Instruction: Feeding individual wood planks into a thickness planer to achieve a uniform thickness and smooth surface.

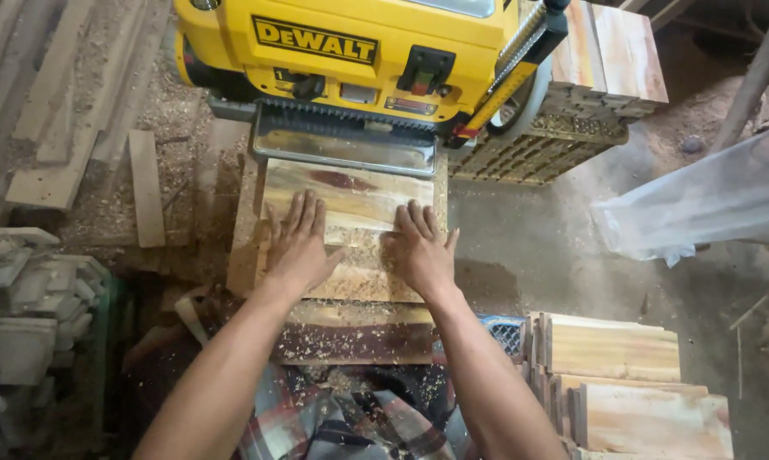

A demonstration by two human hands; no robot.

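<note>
A yellow thickness planer (350,51) stands in front of me, its metal infeed table (343,152) facing me. A pale wooden board (350,194) with a dark reddish streak lies flat on that table, its far end at the machine's mouth. My left hand (297,243) presses flat on the board's left half, fingers spread. Beside it, my right hand (420,249) lies flat on the right half. Sawdust covers the board between the two hands. Neither hand grips anything.
Stacked planed boards (623,383) sit at lower right, more boards (610,51) on a plastic crate (538,149) behind the planer at upper right. Loose wood strips (69,128) and sawdust lie at left, pale offcuts (26,298) at far left. A clear plastic sheet (708,200) hangs at right.
</note>
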